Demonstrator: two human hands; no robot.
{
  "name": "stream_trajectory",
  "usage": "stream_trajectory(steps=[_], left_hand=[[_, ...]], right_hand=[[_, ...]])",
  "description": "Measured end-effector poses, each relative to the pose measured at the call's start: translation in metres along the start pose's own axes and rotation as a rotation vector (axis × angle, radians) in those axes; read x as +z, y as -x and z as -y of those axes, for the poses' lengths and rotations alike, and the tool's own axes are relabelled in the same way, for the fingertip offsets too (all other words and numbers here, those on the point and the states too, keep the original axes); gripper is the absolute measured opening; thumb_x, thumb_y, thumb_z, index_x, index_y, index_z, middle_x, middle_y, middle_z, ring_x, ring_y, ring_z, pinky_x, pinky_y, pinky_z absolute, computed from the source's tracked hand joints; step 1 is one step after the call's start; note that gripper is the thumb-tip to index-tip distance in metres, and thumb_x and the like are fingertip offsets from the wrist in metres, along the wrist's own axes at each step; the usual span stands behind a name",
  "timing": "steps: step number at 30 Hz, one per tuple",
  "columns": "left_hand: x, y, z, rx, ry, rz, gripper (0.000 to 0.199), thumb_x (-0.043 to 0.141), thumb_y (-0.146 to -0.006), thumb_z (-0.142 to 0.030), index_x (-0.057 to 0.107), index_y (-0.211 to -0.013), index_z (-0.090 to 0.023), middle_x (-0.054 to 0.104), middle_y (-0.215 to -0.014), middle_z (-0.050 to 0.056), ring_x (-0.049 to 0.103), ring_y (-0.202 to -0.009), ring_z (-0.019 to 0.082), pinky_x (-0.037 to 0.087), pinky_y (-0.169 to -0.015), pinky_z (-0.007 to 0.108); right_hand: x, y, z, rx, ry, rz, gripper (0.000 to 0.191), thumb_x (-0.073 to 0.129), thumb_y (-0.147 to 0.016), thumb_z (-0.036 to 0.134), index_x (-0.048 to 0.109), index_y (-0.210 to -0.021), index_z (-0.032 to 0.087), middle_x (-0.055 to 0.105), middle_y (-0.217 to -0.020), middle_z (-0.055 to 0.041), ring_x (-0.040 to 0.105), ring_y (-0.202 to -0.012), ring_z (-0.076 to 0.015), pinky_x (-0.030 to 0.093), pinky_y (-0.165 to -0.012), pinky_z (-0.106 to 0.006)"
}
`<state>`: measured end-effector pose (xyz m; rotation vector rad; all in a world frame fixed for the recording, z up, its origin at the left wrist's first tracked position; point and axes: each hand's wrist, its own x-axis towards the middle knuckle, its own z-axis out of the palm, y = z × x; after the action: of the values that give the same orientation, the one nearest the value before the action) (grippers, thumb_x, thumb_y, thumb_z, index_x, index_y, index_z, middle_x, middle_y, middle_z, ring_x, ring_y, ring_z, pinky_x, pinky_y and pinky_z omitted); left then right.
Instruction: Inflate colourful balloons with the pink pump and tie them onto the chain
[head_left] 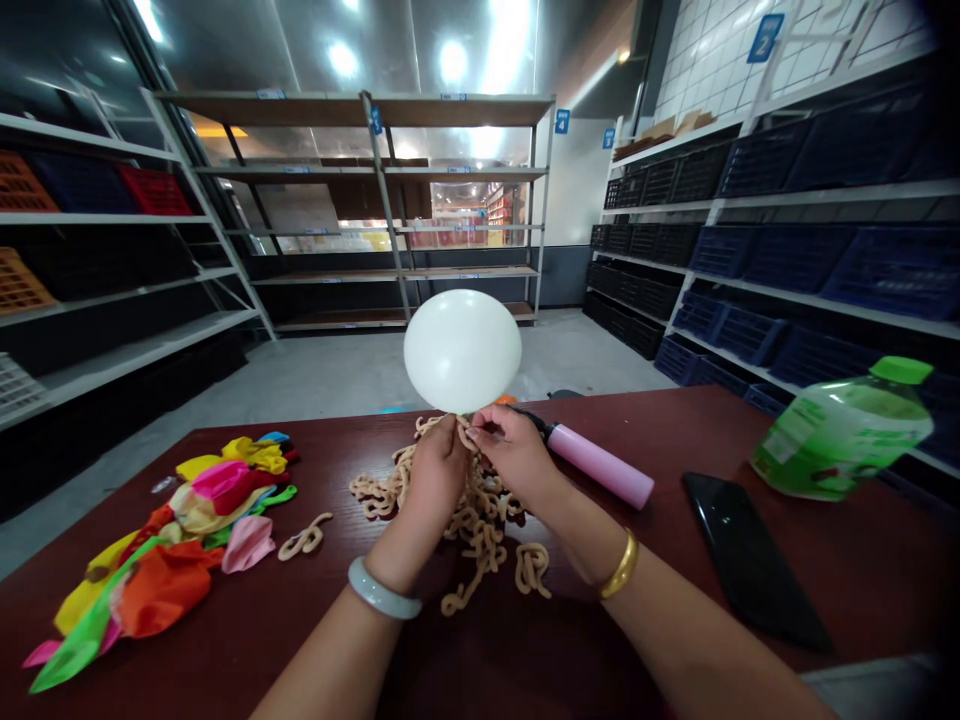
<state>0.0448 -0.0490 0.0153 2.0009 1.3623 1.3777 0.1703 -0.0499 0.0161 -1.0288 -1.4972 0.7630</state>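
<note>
A white inflated balloon (463, 350) stands upright above my hands at the middle of the table. My left hand (441, 462) is closed, its fingertips pinching at the balloon's neck, which is mostly hidden. Close beside it, my right hand (514, 450) pinches a tan cord-like loop (466, 432) against the neck. Beneath both hands lies a loose pile of similar tan curly loops (480, 530), with a few strays nearer to me. Just right of my right hand rests a pink hand pump (600, 464) with a black end.
Flat coloured balloons (169, 590) are heaped on the left of the dark red table (300, 640), near one stray tan loop (304, 537). A black phone (750, 560) and a green-labelled bottle (844, 430) are on the right. Shelves (465, 175) with crates (787, 250) surround the room.
</note>
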Motion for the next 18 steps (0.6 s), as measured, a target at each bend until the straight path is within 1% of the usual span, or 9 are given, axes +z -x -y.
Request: stream_trajectory(steps=[2, 6, 10, 12, 14, 16, 18], left_hand=[[0.000, 0.000, -0.002, -0.025, 0.040, 0.002, 0.021, 0.042, -0.088, -0.028, 0.054, -0.075, -0.018, 0.058, -0.068, 0.002, 0.050, -0.063, 0.016, 0.037, -0.060, 0.027], [-0.001, 0.002, -0.006, -0.048, 0.070, -0.021, 0.024, 0.042, -0.089, -0.030, 0.053, -0.072, -0.018, 0.054, -0.063, 0.000, 0.046, -0.060, 0.014, 0.036, -0.059, 0.026], [0.001, 0.004, -0.006, -0.048, 0.099, -0.010, 0.025, 0.043, -0.090, -0.033, 0.055, -0.074, -0.018, 0.058, -0.069, 0.002, 0.050, -0.065, 0.015, 0.039, -0.063, 0.026], [0.003, 0.004, -0.003, -0.059, 0.113, -0.011, 0.027, 0.042, -0.091, -0.035, 0.056, -0.076, -0.018, 0.060, -0.073, 0.003, 0.052, -0.067, 0.015, 0.040, -0.064, 0.027], [0.004, 0.004, 0.001, -0.073, 0.112, -0.019, 0.027, 0.042, -0.092, -0.037, 0.056, -0.078, -0.018, 0.060, -0.072, 0.003, 0.052, -0.066, 0.015, 0.040, -0.062, 0.027], [0.004, 0.003, 0.004, -0.076, 0.089, -0.022, 0.027, 0.041, -0.092, -0.037, 0.055, -0.078, -0.018, 0.058, -0.069, 0.002, 0.051, -0.064, 0.015, 0.038, -0.060, 0.026], [0.002, 0.001, 0.005, -0.062, 0.041, -0.023, 0.027, 0.040, -0.092, -0.035, 0.054, -0.076, -0.019, 0.057, -0.067, 0.002, 0.050, -0.062, 0.016, 0.037, -0.059, 0.026]], right_hand=[[0.001, 0.000, 0.000, 0.012, -0.039, 0.015, 0.007, 0.057, -0.079, 0.027, 0.055, -0.074, 0.023, 0.055, -0.067, 0.0035, 0.047, -0.061, -0.0135, 0.040, -0.056, -0.025], [0.003, 0.002, 0.005, 0.052, -0.140, -0.032, 0.013, 0.057, -0.080, 0.033, 0.051, -0.073, 0.023, 0.052, -0.065, 0.0036, 0.047, -0.061, -0.0137, 0.038, -0.053, -0.024], [0.002, 0.005, 0.012, 0.165, -0.326, -0.058, 0.019, 0.060, -0.079, 0.039, 0.051, -0.075, 0.023, 0.050, -0.062, 0.0047, 0.046, -0.057, -0.0119, 0.035, -0.049, -0.021], [0.001, 0.005, 0.015, 0.242, -0.430, -0.058, 0.023, 0.064, -0.076, 0.042, 0.052, -0.077, 0.022, 0.052, -0.063, 0.0048, 0.046, -0.056, -0.0106, 0.034, -0.049, -0.020], [0.000, 0.005, 0.018, 0.295, -0.494, -0.056, 0.028, 0.071, -0.071, 0.042, 0.055, -0.079, 0.021, 0.057, -0.067, 0.0037, 0.048, -0.057, -0.0099, 0.035, -0.049, -0.020], [0.000, 0.004, 0.020, 0.315, -0.523, -0.048, 0.031, 0.075, -0.066, 0.042, 0.058, -0.079, 0.019, 0.061, -0.071, 0.0018, 0.050, -0.059, -0.0099, 0.036, -0.050, -0.020], [0.001, 0.003, 0.021, 0.299, -0.532, -0.024, 0.032, 0.076, -0.065, 0.042, 0.061, -0.080, 0.018, 0.063, -0.073, 0.0000, 0.051, -0.059, -0.0103, 0.037, -0.050, -0.022]])
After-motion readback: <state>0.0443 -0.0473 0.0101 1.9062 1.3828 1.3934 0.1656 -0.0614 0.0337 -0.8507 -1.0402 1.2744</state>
